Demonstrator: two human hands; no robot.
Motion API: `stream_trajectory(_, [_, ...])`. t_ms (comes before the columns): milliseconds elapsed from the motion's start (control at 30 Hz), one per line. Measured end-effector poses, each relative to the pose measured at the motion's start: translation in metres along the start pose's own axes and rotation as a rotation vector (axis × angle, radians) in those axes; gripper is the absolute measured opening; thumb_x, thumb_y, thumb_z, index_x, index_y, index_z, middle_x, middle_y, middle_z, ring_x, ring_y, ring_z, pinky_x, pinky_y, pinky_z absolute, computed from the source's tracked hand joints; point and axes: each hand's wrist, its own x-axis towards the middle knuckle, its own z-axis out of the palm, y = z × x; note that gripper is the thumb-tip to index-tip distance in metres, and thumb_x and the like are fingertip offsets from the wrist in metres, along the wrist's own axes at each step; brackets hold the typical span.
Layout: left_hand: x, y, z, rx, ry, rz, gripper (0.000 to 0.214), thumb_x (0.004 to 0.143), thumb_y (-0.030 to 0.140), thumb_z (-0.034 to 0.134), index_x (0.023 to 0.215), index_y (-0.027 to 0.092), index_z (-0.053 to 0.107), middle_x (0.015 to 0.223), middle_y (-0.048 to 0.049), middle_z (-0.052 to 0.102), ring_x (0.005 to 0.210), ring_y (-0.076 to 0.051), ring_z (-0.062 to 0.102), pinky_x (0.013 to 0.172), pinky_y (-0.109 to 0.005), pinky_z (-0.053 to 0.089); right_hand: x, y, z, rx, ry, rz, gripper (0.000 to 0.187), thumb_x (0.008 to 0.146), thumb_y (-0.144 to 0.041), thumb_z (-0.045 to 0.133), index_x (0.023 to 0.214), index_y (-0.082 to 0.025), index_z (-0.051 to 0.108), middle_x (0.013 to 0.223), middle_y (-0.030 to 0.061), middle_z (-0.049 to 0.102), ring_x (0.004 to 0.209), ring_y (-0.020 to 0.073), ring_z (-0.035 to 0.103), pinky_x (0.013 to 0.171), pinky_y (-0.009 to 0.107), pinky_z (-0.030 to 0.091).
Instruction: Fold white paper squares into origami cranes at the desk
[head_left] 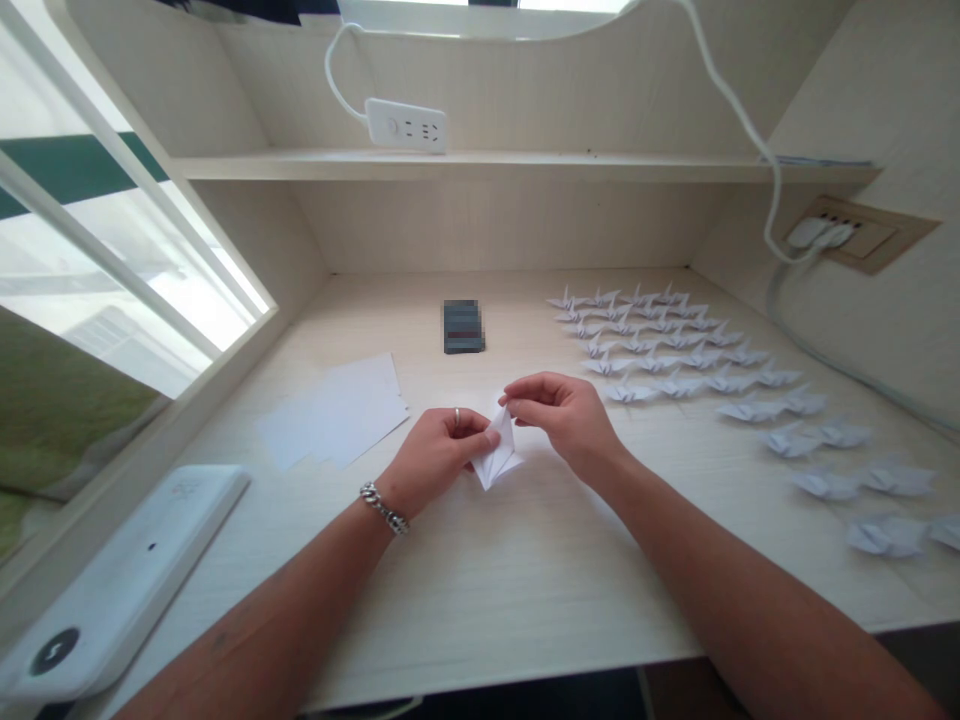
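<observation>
Between my two hands, a partly folded piece of white origami paper [495,455] is held above the desk, its several pointed flaps facing me. My left hand [442,440], with a ring and a chain bracelet, pinches its left side between thumb and fingers. At the paper's upper tip, the thumb and forefinger of my right hand [566,410] are pressed together on the point. To the right stand rows of folded white paper cranes [637,343]. Left of my hands lies a spread of white paper sheets [345,415].
A small dark blurred object [463,327] lies behind my hands. A long white device [135,580] rests at the left edge. A white power strip [406,125] sits on the shelf [525,168]; its cable [739,110] runs to a wall socket [866,235] on the right.
</observation>
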Motion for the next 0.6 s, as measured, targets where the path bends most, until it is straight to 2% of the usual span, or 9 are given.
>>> stream_trajectory(133, [-0.0001,0.0005,0.0005,0.089,0.02,0.044,0.016,0.069,0.031,0.069,0.067,0.015,0.07,0.061,-0.0024,0.064,0.053,-0.013,0.052,0.053,-0.025,0.039,0.0003,-0.0006,-0.0014,0.03,0.022,0.025,0.024,0.067,-0.031,0.074,0.086,-0.017,0.069,0.082,0.0059,0.072,0.074,0.0175,0.066,0.066,0.031,0.054])
stream_trajectory(267, [0.0002,-0.0005,0.0005,0.193,0.043,0.128,0.02,0.073,0.035,0.066,0.069,0.016,0.071,0.062,-0.0019,0.065,0.055,-0.013,0.053,0.053,-0.024,0.039,-0.0007,0.0038,-0.0006,-0.101,-0.117,-0.045,0.033,0.064,-0.03,0.078,0.093,-0.016,0.069,0.08,0.0044,0.069,0.075,0.0169,0.064,0.068,0.03,0.052])
stream_trajectory(367, [0.0005,-0.0012,0.0003,0.245,0.044,0.163,0.022,0.076,0.036,0.064,0.07,0.016,0.071,0.063,-0.0018,0.066,0.057,-0.013,0.054,0.054,-0.024,0.039,-0.0014,0.0071,0.0006,-0.17,-0.133,-0.087,0.029,0.065,-0.027,0.077,0.091,-0.016,0.07,0.073,0.0024,0.067,0.069,0.0153,0.061,0.065,0.029,0.05])
stream_trajectory(600, [-0.0005,-0.0006,0.0007,0.285,0.038,0.183,0.02,0.077,0.033,0.062,0.073,0.016,0.071,0.069,-0.0037,0.069,0.061,-0.015,0.056,0.058,-0.025,0.042,-0.0013,0.0084,0.0026,0.007,-0.1,-0.06,0.018,0.071,-0.027,0.073,0.085,-0.016,0.069,0.078,0.0048,0.072,0.076,0.0181,0.068,0.072,0.032,0.053])
